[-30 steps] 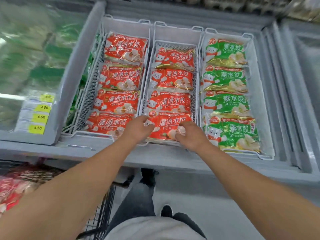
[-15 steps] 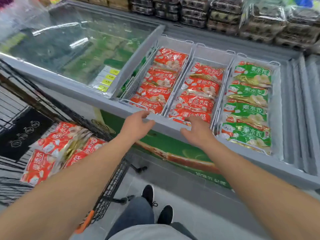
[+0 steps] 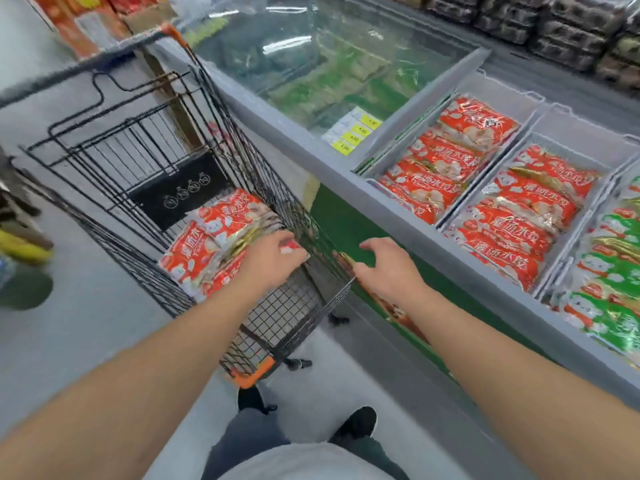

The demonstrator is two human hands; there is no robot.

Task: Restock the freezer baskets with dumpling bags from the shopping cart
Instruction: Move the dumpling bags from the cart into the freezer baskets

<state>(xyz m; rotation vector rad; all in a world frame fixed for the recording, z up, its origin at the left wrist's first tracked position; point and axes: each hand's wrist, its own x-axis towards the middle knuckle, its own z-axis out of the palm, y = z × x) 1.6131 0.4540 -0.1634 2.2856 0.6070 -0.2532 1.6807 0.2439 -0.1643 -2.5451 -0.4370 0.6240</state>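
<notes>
Several red dumpling bags (image 3: 204,247) lie piled in the black wire shopping cart (image 3: 221,98) at left centre. My left hand (image 3: 273,261) is down in the cart on top of the pile, its fingers curled over the right edge of the top bag. My right hand (image 3: 384,268) hovers just right of the cart's side wall, fingers spread and holding nothing. In the open freezer on the right, two white baskets (image 3: 571,140) hold rows of red bags (image 3: 450,157), and a third holds green bags (image 3: 609,282).
The freezer's grey front edge (image 3: 346,174) runs between the cart and the baskets. Its glass lid (image 3: 329,57) covers the left part, with yellow price labels (image 3: 353,133). Egg cartons (image 3: 571,26) line the shelf behind. Another person's feet (image 3: 20,247) stand at the far left.
I have turned left from the freezer to the cart. Both hands left the freezer's front edge; the left one dropped onto the bags in the cart, the right one moved beside the cart.
</notes>
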